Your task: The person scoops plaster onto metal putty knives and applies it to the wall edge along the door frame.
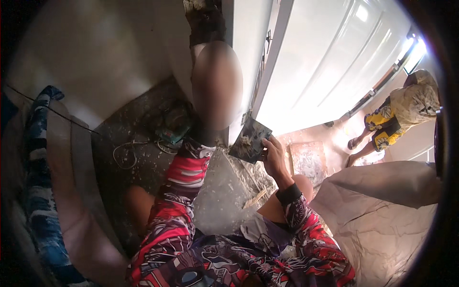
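Observation:
My left arm stretches forward beside the edge of a white door frame point(246, 62). A blurred patch covers my left hand point(217, 91), so its fingers and anything in them are hidden. Above that hand, the wall beside the frame has a rough, dark broken strip point(205, 21). Low by the foot of the frame, my right hand point(275, 158) grips a dark, flat square plate point(251, 139) by its right edge. Pale, lumpy paste is smeared on the plate's upper face.
An open white door panel point(330, 62) stands at the right. A green power tool point(169, 134) and a pale cord point(125, 155) lie on the dusty floor. A person in yellow-and-black shorts point(389, 124) stands at far right. Brown sheeting point(377, 215) is nearer; blue-white cloth point(40, 182) hangs left.

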### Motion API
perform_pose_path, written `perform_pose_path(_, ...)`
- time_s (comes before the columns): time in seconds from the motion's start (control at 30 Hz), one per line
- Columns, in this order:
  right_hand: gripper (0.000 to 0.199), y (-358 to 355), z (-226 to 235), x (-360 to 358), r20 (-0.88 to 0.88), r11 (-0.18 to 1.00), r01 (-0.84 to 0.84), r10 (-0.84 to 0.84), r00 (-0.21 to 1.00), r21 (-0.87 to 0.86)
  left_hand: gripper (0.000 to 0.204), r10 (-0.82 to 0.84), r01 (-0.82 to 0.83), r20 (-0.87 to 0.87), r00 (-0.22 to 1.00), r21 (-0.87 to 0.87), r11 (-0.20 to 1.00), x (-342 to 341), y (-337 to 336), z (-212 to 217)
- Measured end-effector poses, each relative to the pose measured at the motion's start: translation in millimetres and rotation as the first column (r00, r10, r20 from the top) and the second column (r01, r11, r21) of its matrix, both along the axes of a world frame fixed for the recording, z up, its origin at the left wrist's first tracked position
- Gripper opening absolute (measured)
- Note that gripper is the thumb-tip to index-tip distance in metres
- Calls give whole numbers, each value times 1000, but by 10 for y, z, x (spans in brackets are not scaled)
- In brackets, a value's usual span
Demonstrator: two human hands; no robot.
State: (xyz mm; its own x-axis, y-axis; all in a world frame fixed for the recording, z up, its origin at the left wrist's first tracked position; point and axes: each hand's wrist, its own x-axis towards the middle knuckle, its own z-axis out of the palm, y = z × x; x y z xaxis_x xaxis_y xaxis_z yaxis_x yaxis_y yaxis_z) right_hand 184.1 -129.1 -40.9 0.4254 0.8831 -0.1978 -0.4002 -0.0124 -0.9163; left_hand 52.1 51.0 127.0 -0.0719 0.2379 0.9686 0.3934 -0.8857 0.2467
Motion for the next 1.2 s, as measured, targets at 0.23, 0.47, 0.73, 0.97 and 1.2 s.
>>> perform_pose_path(0.23, 19, -28, -102, 120, -5, 1000, 4, -4, 1000, 4, 41, -167, 165, 22, 986, 88, 982, 24, 161, -7)
perform_pose_path(0.47, 19, 47, -44, 0, -28, 999, -38, 38, 999, -9, 3, -299, 295, -132, 945, -49, 954, -424, 78, -90)
perform_pose_path(0.73, 19, 82, -79, 10, -39, 1000, -22, 22, 999, 16, 12, -215, 210, -104, 971, -64, 976, -696, -60, -93)
perform_pose_path(0.97, 14, 90, -84, 21, -18, 1000, -26, 26, 999, 2, 24, 38, -50, -217, 975, -51, 997, -715, -82, 163)
perform_pose_path(1.2, 16, 96, 23, -33, -8, 1000, -12, 12, 1000, 4, 44, 211, -141, -255, 944, 264, 954, -546, -23, 443)
